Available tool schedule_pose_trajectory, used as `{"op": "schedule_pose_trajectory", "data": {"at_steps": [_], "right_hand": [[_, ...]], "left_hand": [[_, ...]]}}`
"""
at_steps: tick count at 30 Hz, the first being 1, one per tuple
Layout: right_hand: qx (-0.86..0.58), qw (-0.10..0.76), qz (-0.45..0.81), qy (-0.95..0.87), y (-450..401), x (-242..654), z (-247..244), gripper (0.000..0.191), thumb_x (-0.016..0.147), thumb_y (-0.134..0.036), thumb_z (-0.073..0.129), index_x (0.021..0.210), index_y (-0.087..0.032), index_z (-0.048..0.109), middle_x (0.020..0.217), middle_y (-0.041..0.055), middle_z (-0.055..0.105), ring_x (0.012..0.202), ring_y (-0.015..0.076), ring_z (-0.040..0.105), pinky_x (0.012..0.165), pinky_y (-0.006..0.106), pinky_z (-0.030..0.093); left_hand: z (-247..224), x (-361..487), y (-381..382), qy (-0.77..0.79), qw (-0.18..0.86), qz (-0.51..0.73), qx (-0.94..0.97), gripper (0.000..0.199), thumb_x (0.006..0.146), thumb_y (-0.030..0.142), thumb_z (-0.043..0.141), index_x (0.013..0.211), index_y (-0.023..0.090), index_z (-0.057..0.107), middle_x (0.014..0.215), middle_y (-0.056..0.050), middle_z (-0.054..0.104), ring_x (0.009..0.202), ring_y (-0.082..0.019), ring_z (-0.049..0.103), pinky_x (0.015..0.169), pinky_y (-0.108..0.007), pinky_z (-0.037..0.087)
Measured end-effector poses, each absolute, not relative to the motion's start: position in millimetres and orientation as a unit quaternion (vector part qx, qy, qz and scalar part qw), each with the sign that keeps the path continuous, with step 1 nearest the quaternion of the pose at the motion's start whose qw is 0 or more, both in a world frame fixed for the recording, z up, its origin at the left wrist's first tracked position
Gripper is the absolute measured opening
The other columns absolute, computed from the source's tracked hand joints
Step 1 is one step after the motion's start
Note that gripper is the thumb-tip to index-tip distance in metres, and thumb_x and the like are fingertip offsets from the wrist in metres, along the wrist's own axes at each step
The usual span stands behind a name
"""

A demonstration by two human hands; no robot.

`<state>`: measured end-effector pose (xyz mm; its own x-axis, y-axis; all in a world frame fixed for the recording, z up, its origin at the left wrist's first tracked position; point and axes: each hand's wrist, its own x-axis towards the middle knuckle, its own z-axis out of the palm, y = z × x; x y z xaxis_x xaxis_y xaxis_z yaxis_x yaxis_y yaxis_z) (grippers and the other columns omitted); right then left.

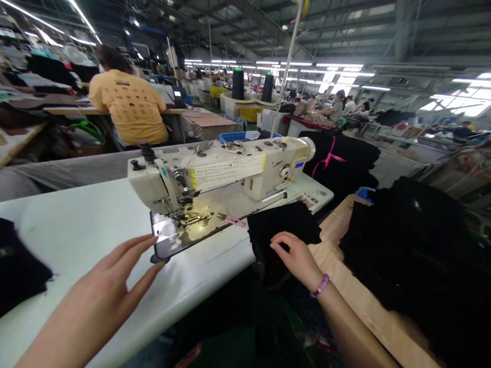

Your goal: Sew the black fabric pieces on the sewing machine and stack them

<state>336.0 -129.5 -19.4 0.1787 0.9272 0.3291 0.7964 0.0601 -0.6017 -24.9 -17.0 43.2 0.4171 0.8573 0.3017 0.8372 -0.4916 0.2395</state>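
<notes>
My left hand (103,289) is open, thumb and fingers apart, with its fingertips at the left front corner of the shiny metal bed plate (192,236) of a sewing machine (222,168). A small dark tab (160,258) sticks out between thumb and fingers. My right hand (297,258), wearing a purple bead bracelet, has thumb and forefinger curled together on a black fabric piece (286,220). That piece lies over the table's front edge, right of the needle area. Pink-handled thread snips (232,220) rest on the bed between the hands. No cloth shows under the presser foot (187,207).
Dark fabric (19,263) lies on the table's left end. A big heap of black fabric (414,266) covers the wooden board (337,225) at right. Behind stands a black bundle tied with pink ribbon (330,158). A person in a yellow shirt (132,105) sits beyond the machine.
</notes>
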Motion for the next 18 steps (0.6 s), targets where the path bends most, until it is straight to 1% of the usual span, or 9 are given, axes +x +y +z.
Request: {"op": "schedule_pose_trajectory", "data": {"at_steps": [1,2,4,5,7,9,13,15,18], "right_hand": [[-0.68,0.357,0.088,-0.635,-129.3,334.7,-19.4,0.006,0.093,-0.022,0.061,0.089,-0.021,0.064,0.1,0.0059,0.071,0.098,0.0221,0.067,0.091,0.04,0.054],[-0.675,0.345,0.079,-0.647,-129.9,332.5,-18.7,0.007,0.09,-0.023,0.066,0.096,-0.021,0.065,0.109,0.0078,0.07,0.105,0.0243,0.065,0.094,0.043,0.053],[-0.654,0.299,0.05,-0.693,-132.7,326.5,-17.0,0.037,0.081,-0.02,0.076,0.115,-0.022,0.063,0.13,0.011,0.063,0.121,0.0294,0.058,0.102,0.05,0.049],[-0.642,0.274,0.034,-0.715,-134.3,323.3,-16.6,0.046,0.079,-0.016,0.076,0.122,-0.024,0.062,0.136,0.0112,0.06,0.125,0.0309,0.055,0.104,0.053,0.047],[-0.625,0.257,0.019,-0.736,-136.1,318.8,-17.0,0.042,0.082,-0.01,0.069,0.121,-0.025,0.065,0.133,0.0103,0.062,0.122,0.0303,0.057,0.102,0.053,0.048],[-0.624,0.307,0.041,-0.718,-134.8,318.5,-18.2,0.03,0.088,-0.01,0.062,0.114,-0.024,0.07,0.121,0.0091,0.069,0.113,0.0268,0.063,0.099,0.048,0.051],[-0.642,0.483,0.115,-0.585,-122.6,333.2,-12.7,0.02,0.091,-0.024,0.062,0.107,-0.023,0.075,0.105,0.0057,0.076,0.097,0.0222,0.071,0.09,0.037,0.057],[-0.651,0.533,0.102,-0.531,-114.7,346.3,-0.8,0.022,0.092,-0.029,0.06,0.106,-0.021,0.076,0.103,0.0068,0.077,0.093,0.0225,0.072,0.084,0.036,0.058],[-0.648,0.582,0.032,-0.491,-107.3,362.0,30.7,0.025,0.093,-0.034,0.059,0.103,-0.019,0.075,0.105,0.0093,0.074,0.098,0.0231,0.069,0.085,0.036,0.057]], "left_hand": [[44.4,-18.7,-20.5,0.485,0.034,0.18,0.855,0.057,0.093,0.065,0.04,0.124,0.022,0.062,0.132,-0.007,0.066,0.109,-0.027,0.069,0.102,-0.043,0.053],[44.7,-13.3,-23.3,0.467,0.042,0.168,0.867,0.056,0.094,0.062,0.04,0.125,0.021,0.062,0.132,-0.009,0.067,0.11,-0.028,0.069,0.102,-0.044,0.053],[43.1,-5.1,-27.0,0.431,0.048,0.163,0.886,0.054,0.094,0.06,0.041,0.122,0.02,0.065,0.128,-0.01,0.069,0.109,-0.029,0.07,0.101,-0.046,0.054],[41.7,-2.2,-27.8,0.416,0.048,0.168,0.892,0.053,0.094,0.059,0.043,0.121,0.02,0.067,0.126,-0.011,0.07,0.109,-0.03,0.071,0.1,-0.046,0.055],[39.3,1.1,-27.9,0.39,0.044,0.182,0.901,0.053,0.093,0.059,0.045,0.119,0.02,0.068,0.123,-0.012,0.072,0.107,-0.031,0.071,0.098,-0.047,0.057],[38.5,1.9,-27.0,0.376,0.038,0.194,0.905,0.054,0.092,0.061,0.046,0.119,0.02,0.069,0.121,-0.013,0.073,0.105,-0.031,0.072,0.096,-0.047,0.058],[39.3,0.0,-25.1,0.36,0.03,0.209,0.909,0.052,0.093,0.061,0.046,0.117,0.022,0.07,0.117,-0.011,0.075,0.1,-0.029,0.074,0.091,-0.041,0.061],[38.8,-0.2,-23.7,0.348,0.024,0.222,0.91,0.05,0.093,0.06,0.048,0.115,0.023,0.071,0.114,-0.01,0.076,0.097,-0.028,0.075,0.089,-0.039,0.062],[40.6,4.7,-23.4,0.317,0.012,0.257,0.913,0.044,0.093,0.057,0.051,0.117,0.026,0.07,0.113,-0.008,0.076,0.095,-0.027,0.076,0.086,-0.037,0.063]]}}
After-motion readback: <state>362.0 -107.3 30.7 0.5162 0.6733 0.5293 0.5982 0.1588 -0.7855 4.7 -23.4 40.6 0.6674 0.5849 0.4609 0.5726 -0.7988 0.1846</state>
